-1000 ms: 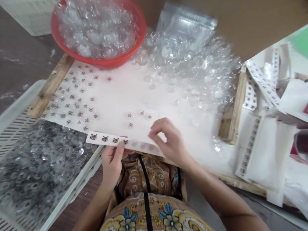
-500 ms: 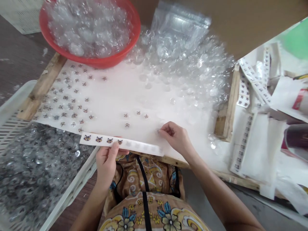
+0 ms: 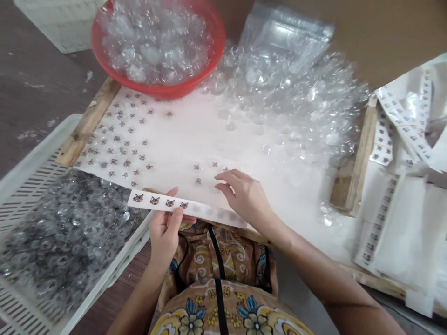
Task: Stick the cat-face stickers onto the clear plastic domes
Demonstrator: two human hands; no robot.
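Observation:
My left hand (image 3: 167, 228) pinches a white sticker strip (image 3: 213, 213) along the table's front edge, thumb on top beside the last of its cat-face stickers (image 3: 154, 200). The strip's right part is bare backing. My right hand (image 3: 246, 197) is over the white tabletop, thumb and forefinger apart, with nothing visible between them. Just beyond its fingertips lie a few small clear pieces with cat faces (image 3: 198, 181), one partly hidden by the hand. Many more cat-face pieces (image 3: 127, 163) are spread on the left of the table.
A red basin (image 3: 159, 90) full of clear pieces stands at the back left. Loose clear domes (image 3: 289, 102) and a plastic bag (image 3: 286, 39) cover the back right. A white crate (image 3: 122, 258) holds many pieces. Wooden rails (image 3: 361, 158) edge the table; sticker strips (image 3: 377, 228) lie right.
My right hand has moved left toward the small group of cat-face pieces, and its thumb and forefinger have parted. My left hand keeps the strip. The whole view has shifted slightly.

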